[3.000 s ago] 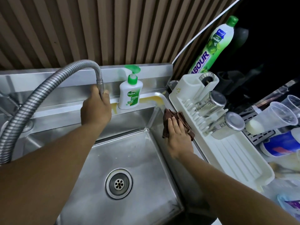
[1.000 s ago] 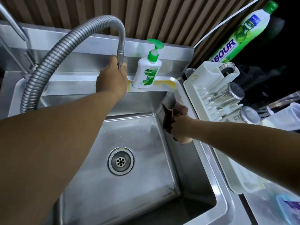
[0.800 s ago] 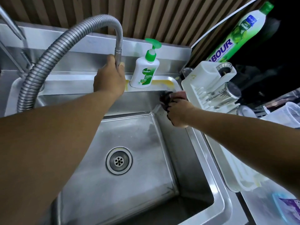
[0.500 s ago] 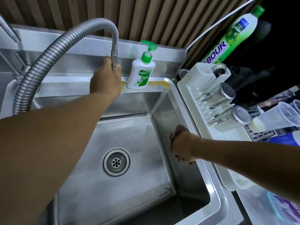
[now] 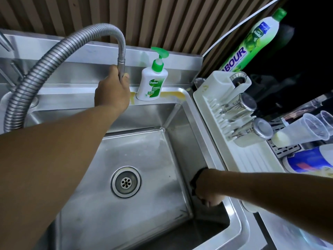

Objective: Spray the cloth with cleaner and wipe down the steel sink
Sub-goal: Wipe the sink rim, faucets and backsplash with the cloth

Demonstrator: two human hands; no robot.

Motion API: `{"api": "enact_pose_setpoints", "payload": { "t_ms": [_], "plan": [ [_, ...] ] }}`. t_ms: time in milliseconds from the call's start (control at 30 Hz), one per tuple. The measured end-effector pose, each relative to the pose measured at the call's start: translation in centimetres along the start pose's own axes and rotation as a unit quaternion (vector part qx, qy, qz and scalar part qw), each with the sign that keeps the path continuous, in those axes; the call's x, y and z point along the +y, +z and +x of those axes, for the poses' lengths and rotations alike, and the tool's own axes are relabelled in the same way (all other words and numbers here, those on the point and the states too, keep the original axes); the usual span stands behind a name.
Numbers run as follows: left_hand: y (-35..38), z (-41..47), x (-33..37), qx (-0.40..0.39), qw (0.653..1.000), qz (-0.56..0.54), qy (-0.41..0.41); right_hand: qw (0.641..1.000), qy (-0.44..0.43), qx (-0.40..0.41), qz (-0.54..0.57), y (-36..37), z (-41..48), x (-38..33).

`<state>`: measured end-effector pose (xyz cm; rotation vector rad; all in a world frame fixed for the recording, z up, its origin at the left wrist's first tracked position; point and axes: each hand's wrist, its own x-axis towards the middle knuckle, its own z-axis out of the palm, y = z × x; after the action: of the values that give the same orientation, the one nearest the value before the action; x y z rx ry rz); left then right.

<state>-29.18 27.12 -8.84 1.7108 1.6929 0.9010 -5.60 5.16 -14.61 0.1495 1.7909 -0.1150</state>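
Left hand clamped round the nozzle end of the flexible tap hose, 11 o'clock from the drain. Right hand curled on the dark cloth, pressing it to the right inner wall of the sink at 3 o'clock. Only an edge of the cloth shows. Steel surface dull and streaky, with a yellow stain beside the soap bottle at 12. White dish rack at 2. Slatted brown wall behind.
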Motion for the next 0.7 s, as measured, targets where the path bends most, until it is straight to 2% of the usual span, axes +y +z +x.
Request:
{"api": "enact_pose_setpoints", "payload": {
  "t_ms": [33, 67, 100, 167, 233, 300, 433, 500, 567, 600, 633, 700],
  "plan": [
    [0.0, 0.0, 0.0, 0.001, 1.000, 0.004, 0.001, 0.995, 0.052, 0.007, 0.086, -0.9, -1.8, 0.9],
    [0.0, 0.0, 0.0, 0.001, 1.000, 0.008, 0.004, 0.986, 0.129, 0.000, 0.104, -1.1, -3.3, 3.0],
    [0.0, 0.0, -0.1, 0.003, 1.000, 0.011, 0.006, 0.974, 0.201, 0.050, 0.088, -1.1, -4.5, 5.6],
    [0.1, 0.0, -0.1, 0.006, 1.000, 0.013, 0.006, 0.939, 0.314, 0.071, 0.121, -1.9, -5.7, 9.3],
    [0.2, 0.2, -0.2, 0.007, 1.000, 0.017, 0.006, 0.914, 0.370, 0.066, 0.154, -2.0, -4.7, 10.3],
    [0.3, 0.2, -0.2, 0.006, 1.000, 0.015, 0.005, 0.922, 0.350, 0.066, 0.155, -2.0, -3.7, 8.1],
    [0.3, 0.1, -0.3, 0.007, 1.000, 0.017, 0.006, 0.962, 0.159, 0.013, 0.222, -0.9, -2.1, -0.9],
    [0.3, 0.2, -0.2, 0.010, 1.000, 0.016, 0.006, 0.976, 0.115, -0.024, 0.185, 0.3, -1.3, -3.0],
    [0.3, 0.2, -0.3, 0.012, 1.000, 0.018, 0.008, 0.975, 0.174, -0.073, 0.117, 0.8, -0.7, -2.0],
    [0.3, 0.2, -0.3, 0.012, 1.000, 0.020, 0.009, 0.970, 0.215, -0.061, 0.097, 0.9, -0.2, -0.6],
    [0.3, 0.3, -0.3, 0.012, 1.000, 0.021, 0.009, 0.961, 0.258, -0.028, 0.093, 0.4, -0.4, 1.4],
    [0.4, 0.2, -0.3, 0.012, 1.000, 0.021, 0.007, 0.914, 0.373, 0.058, 0.153, -0.7, -1.6, 5.8]
  ]
}}
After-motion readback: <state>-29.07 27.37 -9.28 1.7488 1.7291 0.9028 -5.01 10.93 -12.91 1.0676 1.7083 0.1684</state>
